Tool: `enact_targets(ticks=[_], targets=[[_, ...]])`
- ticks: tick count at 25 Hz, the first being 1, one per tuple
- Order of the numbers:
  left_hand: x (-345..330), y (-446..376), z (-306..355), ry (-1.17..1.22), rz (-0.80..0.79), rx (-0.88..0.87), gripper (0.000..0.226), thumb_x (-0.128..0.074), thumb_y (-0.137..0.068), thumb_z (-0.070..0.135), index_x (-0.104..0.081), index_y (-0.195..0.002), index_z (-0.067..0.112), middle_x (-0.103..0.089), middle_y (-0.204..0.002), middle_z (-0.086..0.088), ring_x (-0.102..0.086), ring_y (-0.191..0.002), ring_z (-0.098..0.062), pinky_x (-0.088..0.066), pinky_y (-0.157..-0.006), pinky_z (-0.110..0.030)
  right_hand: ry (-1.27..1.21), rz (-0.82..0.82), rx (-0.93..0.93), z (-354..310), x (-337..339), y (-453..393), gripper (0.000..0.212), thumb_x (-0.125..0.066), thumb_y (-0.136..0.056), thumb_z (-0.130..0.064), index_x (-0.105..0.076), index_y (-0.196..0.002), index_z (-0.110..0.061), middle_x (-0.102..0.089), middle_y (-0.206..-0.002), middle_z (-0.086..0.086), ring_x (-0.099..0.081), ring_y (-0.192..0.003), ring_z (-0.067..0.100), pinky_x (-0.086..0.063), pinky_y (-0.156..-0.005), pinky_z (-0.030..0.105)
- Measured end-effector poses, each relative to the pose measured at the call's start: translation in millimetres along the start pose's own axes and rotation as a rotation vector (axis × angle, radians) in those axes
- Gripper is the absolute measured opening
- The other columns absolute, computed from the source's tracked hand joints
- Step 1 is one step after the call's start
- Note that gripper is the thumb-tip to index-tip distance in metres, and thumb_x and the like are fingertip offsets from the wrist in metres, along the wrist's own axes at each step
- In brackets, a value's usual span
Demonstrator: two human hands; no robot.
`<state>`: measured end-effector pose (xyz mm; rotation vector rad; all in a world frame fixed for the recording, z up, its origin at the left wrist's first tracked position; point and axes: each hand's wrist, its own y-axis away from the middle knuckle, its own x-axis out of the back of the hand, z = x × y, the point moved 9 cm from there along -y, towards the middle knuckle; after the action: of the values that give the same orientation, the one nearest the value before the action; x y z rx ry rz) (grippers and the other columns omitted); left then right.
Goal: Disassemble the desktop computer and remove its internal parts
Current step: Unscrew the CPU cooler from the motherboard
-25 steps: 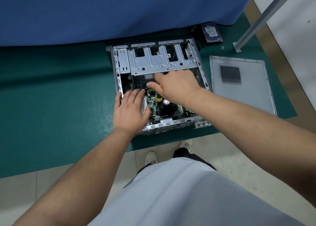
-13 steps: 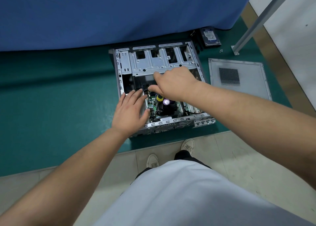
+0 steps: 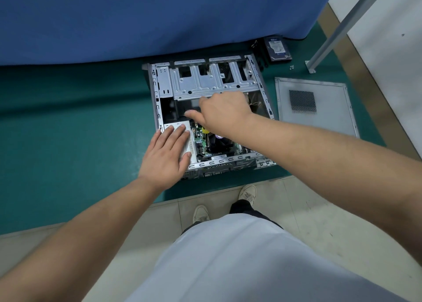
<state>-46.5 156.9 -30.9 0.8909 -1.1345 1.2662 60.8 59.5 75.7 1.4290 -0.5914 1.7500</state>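
Observation:
The open desktop case (image 3: 212, 163) lies on its side on a green mat, its metal drive cage (image 3: 205, 82) at the far end. My left hand (image 3: 167, 156) rests flat, fingers apart, on the silver power supply (image 3: 175, 126) in the near left corner. My right hand (image 3: 223, 112) reaches into the middle of the case with fingers curled; a yellow screwdriver handle (image 3: 205, 130) shows under its palm. The green motherboard (image 3: 199, 141) and black CPU fan (image 3: 220, 143) lie below that hand, partly hidden by it.
The removed side panel (image 3: 319, 119) lies right of the case. A hard drive (image 3: 277, 48) and small screws (image 3: 291, 67) sit at the far right. A blue cloth (image 3: 159, 16) hangs behind, a metal post (image 3: 338, 29) slants at right. My feet (image 3: 201, 212) stand on tile.
My left hand slid back toward the near edge, uncovering the power supply's top. My right hand shifted a little farther into the case. The view pulled back slightly.

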Motion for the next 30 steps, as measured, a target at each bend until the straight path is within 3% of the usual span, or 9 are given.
enact_targets(ticks=[2, 6, 8, 13, 16, 19, 24, 26, 30], targets=[[0, 0, 0, 0.001, 0.008, -0.003, 0.060, -0.037, -0.102, 0.044, -0.046, -0.153, 0.015, -0.041, -0.162, -0.002, -0.033, -0.150, -0.029, -0.015, -0.127, -0.048, -0.027, -0.095, 0.186, -14, -8, -2, 0.049, -0.031, -0.107, -0.052, -0.055, -0.123, -0.012, -0.067, -0.095, 0.008, -0.058, -0.083, 0.031, -0.031, -0.056, 0.034], [-1, -1, 0, 0.005, 0.004, -0.008, 0.060, -0.037, -0.102, 0.044, -0.046, -0.154, 0.015, -0.041, -0.162, -0.003, -0.033, -0.150, -0.030, -0.016, -0.126, -0.048, -0.094, -0.273, 0.592, -18, -8, 17, 0.032, -0.046, -0.105, -0.039, -0.049, -0.127, -0.016, -0.057, -0.114, 0.004, -0.047, -0.096, 0.022, -0.041, -0.079, 0.037], [-1, -1, 0, 0.003, 0.004, -0.004, 0.060, -0.037, -0.102, 0.044, -0.045, -0.154, 0.016, -0.040, -0.162, -0.002, -0.032, -0.150, -0.030, -0.016, -0.126, -0.049, -0.098, -0.273, 0.511, -2, -7, 12, 0.036, -0.043, -0.104, -0.044, -0.050, -0.132, -0.023, -0.058, -0.113, 0.002, -0.055, -0.101, 0.025, -0.045, -0.074, 0.038], [1, -1, 1, 0.004, 0.018, -0.008, 0.059, -0.037, -0.101, 0.043, -0.047, -0.153, 0.014, -0.042, -0.161, -0.004, -0.034, -0.149, -0.031, -0.018, -0.125, -0.050, 0.075, -0.015, 0.218, -1, 1, 6, 0.056, -0.023, -0.105, -0.062, -0.059, -0.116, -0.021, -0.042, -0.062, -0.002, -0.038, -0.052, 0.021, -0.021, -0.049, 0.029], [2, -1, 1, 0.010, 0.021, -0.007, 0.059, -0.037, -0.101, 0.043, -0.048, -0.152, 0.013, -0.043, -0.160, -0.005, -0.036, -0.148, -0.032, -0.019, -0.125, -0.051, -0.023, -0.110, 0.473, -22, -7, 7, 0.034, -0.047, -0.106, -0.039, -0.052, -0.124, -0.012, -0.061, -0.104, 0.007, -0.056, -0.087, 0.028, -0.045, -0.064, 0.039], [3, -2, 2, 0.012, 0.024, -0.008, 0.060, -0.036, -0.101, 0.043, -0.049, -0.151, 0.014, -0.043, -0.160, -0.004, -0.036, -0.148, -0.032, -0.019, -0.125, -0.050, -0.189, -0.300, 0.498, -12, -4, 8, 0.031, -0.057, -0.101, -0.027, -0.052, -0.130, -0.017, -0.050, -0.125, 0.003, -0.054, -0.109, 0.027, -0.051, -0.086, 0.044], [2, -1, 2, 0.011, 0.015, -0.007, 0.061, -0.035, -0.100, 0.043, -0.049, -0.151, 0.013, -0.043, -0.160, -0.005, -0.036, -0.148, -0.032, -0.017, -0.126, -0.049, 0.017, -0.067, 0.137, -1, 5, 2, 0.064, -0.024, -0.100, -0.070, -0.064, -0.111, -0.021, -0.044, -0.065, -0.001, -0.053, -0.070, 0.028, -0.027, -0.056, 0.032], [3, -1, 1, 0.014, 0.018, -0.006, 0.060, -0.036, -0.100, 0.043, -0.049, -0.151, 0.014, -0.043, -0.160, -0.005, -0.035, -0.148, -0.032, -0.017, -0.126, -0.049, 0.024, -0.013, 0.198, -7, 5, 2, 0.052, -0.029, -0.106, -0.056, -0.061, -0.116, -0.016, -0.062, -0.080, 0.006, -0.055, -0.074, 0.030, -0.030, -0.054, 0.034], [2, 0, 1, 0.013, 0.020, -0.004, 0.060, -0.036, -0.101, 0.043, -0.049, -0.152, 0.015, -0.043, -0.160, -0.004, -0.034, -0.149, -0.031, -0.017, -0.126, -0.049, -0.150, -0.250, 0.472, -1, -11, 13, 0.040, -0.041, -0.102, -0.037, -0.051, -0.129, -0.009, -0.061, -0.120, 0.012, -0.053, -0.112, 0.030, -0.048, -0.092, 0.044]])
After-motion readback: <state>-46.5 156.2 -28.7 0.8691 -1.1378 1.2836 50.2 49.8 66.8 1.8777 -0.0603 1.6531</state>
